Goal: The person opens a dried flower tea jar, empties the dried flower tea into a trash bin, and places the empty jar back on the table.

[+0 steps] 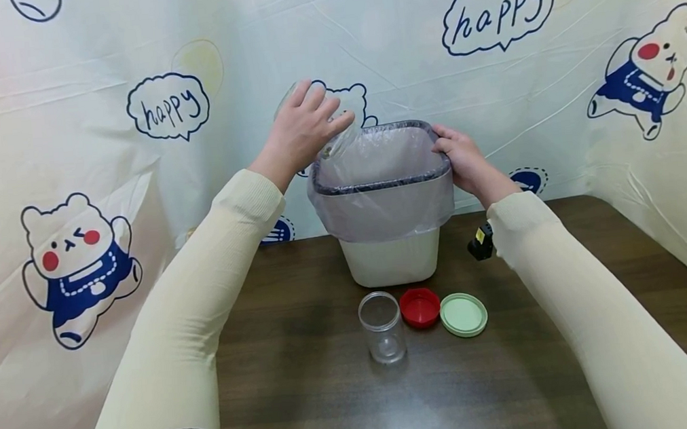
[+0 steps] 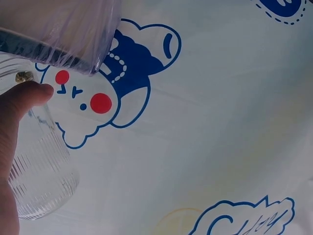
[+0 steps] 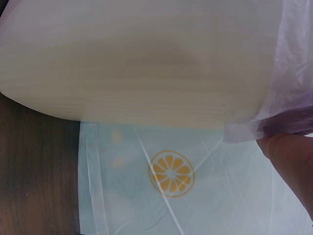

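Observation:
My left hand [image 1: 299,130] grips a clear ribbed jar [image 2: 46,171], which is tilted mouth-down at the left rim of a trash bin. A small brownish bit [image 2: 23,77] shows near the jar's mouth in the left wrist view. The off-white bin [image 1: 393,261] stands on the table, lined with a translucent bag [image 1: 380,211] folded over its dark rim. At the bin's right rim, my right hand [image 1: 464,159] holds the edge and the bag; some of its fingers are hidden. The bin's inside bottom cannot be seen.
In front of the bin stand a second clear jar [image 1: 383,333], a red lid [image 1: 420,308] and a pale green lid [image 1: 464,314] on the brown table [image 1: 309,381]. A printed curtain [image 1: 395,33] hangs behind. A small black device [image 1: 479,243] sits by the right wrist.

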Demonstrator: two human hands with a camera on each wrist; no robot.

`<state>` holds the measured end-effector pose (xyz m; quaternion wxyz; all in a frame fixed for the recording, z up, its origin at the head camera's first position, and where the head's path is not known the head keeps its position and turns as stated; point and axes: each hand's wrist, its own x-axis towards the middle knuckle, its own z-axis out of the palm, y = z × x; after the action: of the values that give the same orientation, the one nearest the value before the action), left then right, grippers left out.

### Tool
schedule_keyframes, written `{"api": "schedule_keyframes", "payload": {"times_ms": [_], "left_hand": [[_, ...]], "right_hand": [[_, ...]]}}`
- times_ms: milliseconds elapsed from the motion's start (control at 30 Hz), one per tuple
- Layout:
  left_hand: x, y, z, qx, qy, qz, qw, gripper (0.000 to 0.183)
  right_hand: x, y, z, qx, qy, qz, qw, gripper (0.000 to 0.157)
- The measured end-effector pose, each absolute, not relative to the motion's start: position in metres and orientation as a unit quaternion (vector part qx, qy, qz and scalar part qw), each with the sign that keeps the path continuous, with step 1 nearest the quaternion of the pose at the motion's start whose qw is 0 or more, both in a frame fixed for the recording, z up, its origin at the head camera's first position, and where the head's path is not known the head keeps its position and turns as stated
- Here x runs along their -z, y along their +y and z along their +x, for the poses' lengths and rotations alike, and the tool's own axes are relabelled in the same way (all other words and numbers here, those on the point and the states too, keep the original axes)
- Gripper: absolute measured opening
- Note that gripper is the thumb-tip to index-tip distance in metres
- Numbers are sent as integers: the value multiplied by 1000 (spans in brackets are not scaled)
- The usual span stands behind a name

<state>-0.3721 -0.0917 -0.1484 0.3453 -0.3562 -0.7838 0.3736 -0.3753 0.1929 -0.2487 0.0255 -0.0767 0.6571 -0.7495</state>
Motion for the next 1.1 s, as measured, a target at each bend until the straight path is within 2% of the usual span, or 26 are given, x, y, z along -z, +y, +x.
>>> {"api": "schedule_keyframes", "payload": {"times_ms": [467,667,833,1100], "left_hand": [[143,-87,-371,-426,-749,-374,342,70],[142,-84,-371,-434,-734,-390,346,68],[142,-82,-374,-452,-709,-400,366,63],[144,-80,-376,-488,-676,-397,385,40]], "right_hand": [[249,192,-377,755,650,-78,28,61],[249,193,-377,752,653,-83,26,61],[249,193,-376,751,654,-84,26,61],[249,193,-375,753,652,-85,26,61]]}}
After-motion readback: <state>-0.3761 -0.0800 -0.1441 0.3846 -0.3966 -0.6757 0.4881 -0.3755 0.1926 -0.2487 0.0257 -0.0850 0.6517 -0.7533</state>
